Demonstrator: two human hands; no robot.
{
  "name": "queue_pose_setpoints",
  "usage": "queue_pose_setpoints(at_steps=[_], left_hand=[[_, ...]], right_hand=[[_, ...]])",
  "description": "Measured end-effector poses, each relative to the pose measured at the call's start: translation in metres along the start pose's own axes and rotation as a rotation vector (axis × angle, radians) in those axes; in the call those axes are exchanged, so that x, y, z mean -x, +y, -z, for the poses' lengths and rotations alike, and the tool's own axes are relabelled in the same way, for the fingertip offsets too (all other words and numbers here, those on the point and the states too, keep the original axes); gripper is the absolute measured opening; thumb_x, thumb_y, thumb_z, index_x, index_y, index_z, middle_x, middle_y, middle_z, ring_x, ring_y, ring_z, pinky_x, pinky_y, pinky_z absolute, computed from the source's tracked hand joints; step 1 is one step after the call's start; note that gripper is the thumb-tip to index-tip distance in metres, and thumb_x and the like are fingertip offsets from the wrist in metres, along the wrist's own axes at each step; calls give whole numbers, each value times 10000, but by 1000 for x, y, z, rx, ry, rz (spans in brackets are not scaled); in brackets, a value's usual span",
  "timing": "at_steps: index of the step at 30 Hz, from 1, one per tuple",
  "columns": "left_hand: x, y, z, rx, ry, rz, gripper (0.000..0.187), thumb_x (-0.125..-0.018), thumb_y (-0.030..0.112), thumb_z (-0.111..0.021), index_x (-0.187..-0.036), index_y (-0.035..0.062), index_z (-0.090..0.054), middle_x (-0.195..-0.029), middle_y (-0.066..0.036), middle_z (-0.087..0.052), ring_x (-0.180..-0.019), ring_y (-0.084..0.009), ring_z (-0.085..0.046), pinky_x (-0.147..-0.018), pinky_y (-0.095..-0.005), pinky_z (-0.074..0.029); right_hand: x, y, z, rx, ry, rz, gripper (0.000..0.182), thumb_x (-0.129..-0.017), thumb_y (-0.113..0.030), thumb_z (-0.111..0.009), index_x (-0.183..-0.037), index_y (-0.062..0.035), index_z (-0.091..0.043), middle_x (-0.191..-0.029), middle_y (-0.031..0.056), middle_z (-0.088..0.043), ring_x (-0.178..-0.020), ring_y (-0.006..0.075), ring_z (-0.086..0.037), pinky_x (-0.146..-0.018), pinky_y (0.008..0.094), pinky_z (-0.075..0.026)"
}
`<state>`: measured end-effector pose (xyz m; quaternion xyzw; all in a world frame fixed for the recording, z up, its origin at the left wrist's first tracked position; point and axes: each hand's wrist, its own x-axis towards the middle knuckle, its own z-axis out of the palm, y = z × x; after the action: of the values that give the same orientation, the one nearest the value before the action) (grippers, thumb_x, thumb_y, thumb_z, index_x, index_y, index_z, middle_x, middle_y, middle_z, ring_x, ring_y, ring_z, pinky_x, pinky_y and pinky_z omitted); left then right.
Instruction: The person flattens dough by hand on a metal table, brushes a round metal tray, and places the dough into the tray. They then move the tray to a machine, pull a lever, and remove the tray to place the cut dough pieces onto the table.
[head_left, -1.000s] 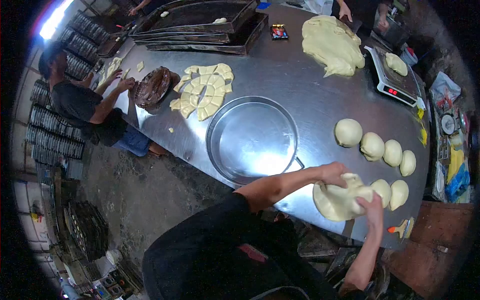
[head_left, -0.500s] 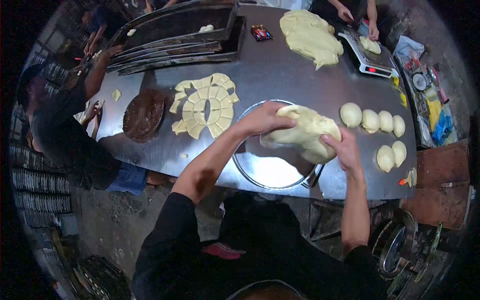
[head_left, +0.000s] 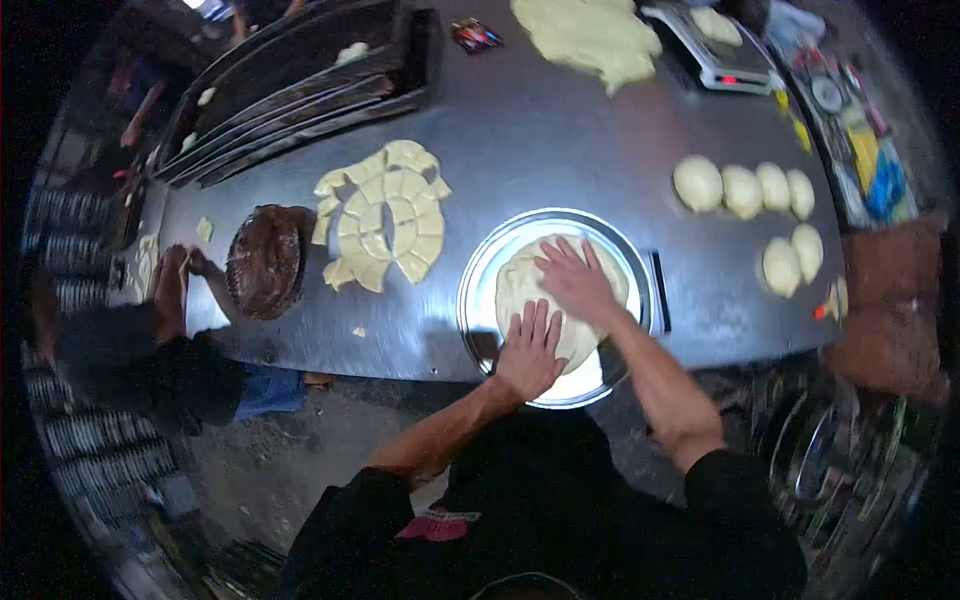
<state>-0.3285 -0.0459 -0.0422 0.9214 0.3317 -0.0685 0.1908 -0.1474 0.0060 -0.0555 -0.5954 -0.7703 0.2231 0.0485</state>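
A flattened round of dough (head_left: 515,285) lies inside a shiny round metal pan (head_left: 474,330) at the table's front edge. My left hand (head_left: 532,352) rests flat on the dough's near left part, fingers apart. Farther up and to the right, my right hand (head_left: 578,280) presses on the dough with its fingers spread. Bare bright metal shows around the dough, mostly at the near side of the pan. Just right of the pan is a dark bar (head_left: 660,292).
Left of the pan lie cut dough pieces (head_left: 365,225) and a round brown mass (head_left: 268,262). Dough balls (head_left: 742,192) sit to the right. Behind are a dough slab (head_left: 590,40), a scale (head_left: 715,55) and stacked dark trays (head_left: 300,105). A co-worker's hand (head_left: 172,268) is at the left.
The dough that both hands held up above the pan now lies in it. My hands have gone from gripping its sides to lying flat on top. The view has shifted.
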Motion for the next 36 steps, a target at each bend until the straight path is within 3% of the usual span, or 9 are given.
queue_pose_setpoints(at_steps=[3, 7, 13, 15, 17, 20, 25, 28, 36], left_hand=[[-52, 0, 69, 322, -313, 68, 634, -891, 320, -504, -1380, -47, -338, -1452, -274, -290, -1344, -404, -286, -1122, -493, -212], [-107, -55, 22, -24, 431, -395, 734, -748, 351, -694, -1313, -41, -439, -1355, -244, -430, -1276, -372, -404, -1080, -484, -291], [-76, -21, 29, -78, 58, -169, 623, -788, 309, -661, -1282, -32, -493, -1336, -270, -463, -1343, -388, -328, -1102, -487, -276], [-130, -10, 10, -188, -31, -738, 507, -807, 293, -627, -1201, -20, -568, -1259, -249, -543, -1340, -369, -344, -1112, -471, -264], [-145, -17, -15, -79, -361, -605, 553, -874, 339, -550, -1309, 4, -487, -1366, -230, -456, -1371, -341, -302, -1135, -447, -221], [-107, -9, 11, -107, 198, -427, 747, -907, 488, -479, -1456, 32, -259, -1513, -220, -211, -1415, -353, -187, -1143, -464, -180], [-116, 7, 57, -147, -201, -140, 647, -860, 325, -528, -1373, -41, -383, -1441, -283, -312, -1377, -407, -245, -1125, -520, -202], [-194, -7, -15, 42, 191, -636, 642, -902, 345, -436, -1382, -70, -339, -1458, -241, -304, -1402, -378, -179, -1164, -481, -98], [-164, 3, 42, -112, -47, -212, 689, -881, 397, -494, -1363, -81, -374, -1446, -281, -311, -1392, -397, -205, -1148, -473, -129]], right_hand=[[7, -6, 18, -894, 444, -376, 478, -969, -331, -380, -1340, -38, -449, -1461, 193, -337, -1378, 327, -279, -1133, 516, -146], [57, -2, -27, -31, 466, -431, 584, -972, -336, -394, -1399, 54, -317, -1473, 255, -278, -1391, 402, -199, -1141, 491, -129], [86, 26, 22, -726, 346, -534, 595, -968, -410, -355, -1329, 61, -407, -1405, 267, -377, -1341, 388, -310, -1119, 503, -195], [53, 4, 2, -260, 533, -656, 607, -963, -400, -360, -1339, 76, -384, -1406, 289, -362, -1341, 412, -300, -1119, 506, -194], [73, 9, -37, -46, 539, -656, 666, -950, -417, -392, -1394, 74, -310, -1460, 281, -281, -1385, 397, -230, -1138, 503, -133], [118, 25, -45, 53, 419, -574, 688, -925, -429, -450, -1439, -2, -284, -1500, 207, -258, -1416, 317, -200, -1148, 496, -85], [76, 36, 54, -888, 876, -732, 526, -939, -331, -433, -1343, 5, -441, -1343, 244, -464, -1308, 368, -379, -1111, 451, -248], [57, 27, -5, -113, 640, -791, 624, -945, -357, -423, -1379, 82, -332, -1461, 261, -289, -1399, 366, -205, -1147, 494, -111], [99, 82, 81, -368, 476, -668, 483, -962, -325, -363, -1280, 21, -472, -1368, 206, -441, -1323, 331, -348, -1100, 474, -227]])
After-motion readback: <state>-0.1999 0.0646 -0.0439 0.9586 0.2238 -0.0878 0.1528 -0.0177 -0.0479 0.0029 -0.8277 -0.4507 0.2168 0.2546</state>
